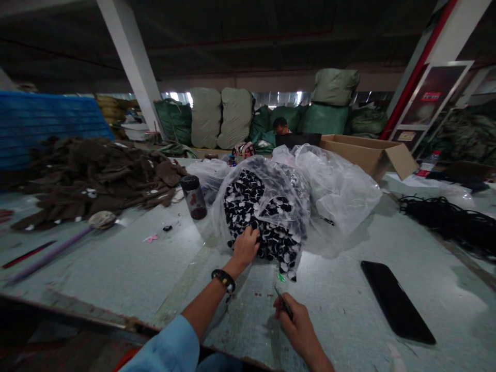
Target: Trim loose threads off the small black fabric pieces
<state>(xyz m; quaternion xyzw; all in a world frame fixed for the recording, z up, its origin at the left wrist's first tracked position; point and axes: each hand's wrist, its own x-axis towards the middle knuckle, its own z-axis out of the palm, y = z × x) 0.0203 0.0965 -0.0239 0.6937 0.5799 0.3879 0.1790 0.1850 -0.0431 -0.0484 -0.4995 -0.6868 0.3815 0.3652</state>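
A clear plastic bag (222, 206) lies open on the table, full of small black-and-white pieces (244, 196) whose kind I cannot make out. My left hand (246, 246) reaches to the front of this pile, fingers bent together against the pieces; what is between the fingertips is hidden. Low and to the right, my right hand (296, 323) is closed around a slim, pointed, tweezers-like metal tool (285, 306). Its tip points up toward the bag. A green scrap (281, 277) lies between the tool and the pile.
Brown garments or cloth (108, 170) are heaped at left. A dark-lidded bottle (194, 198) stands beside the bag; a black phone (397, 302) lies right. Farther back are a cardboard box (354, 152) and a person (281, 126). Black cords (449, 217) lie at the right.
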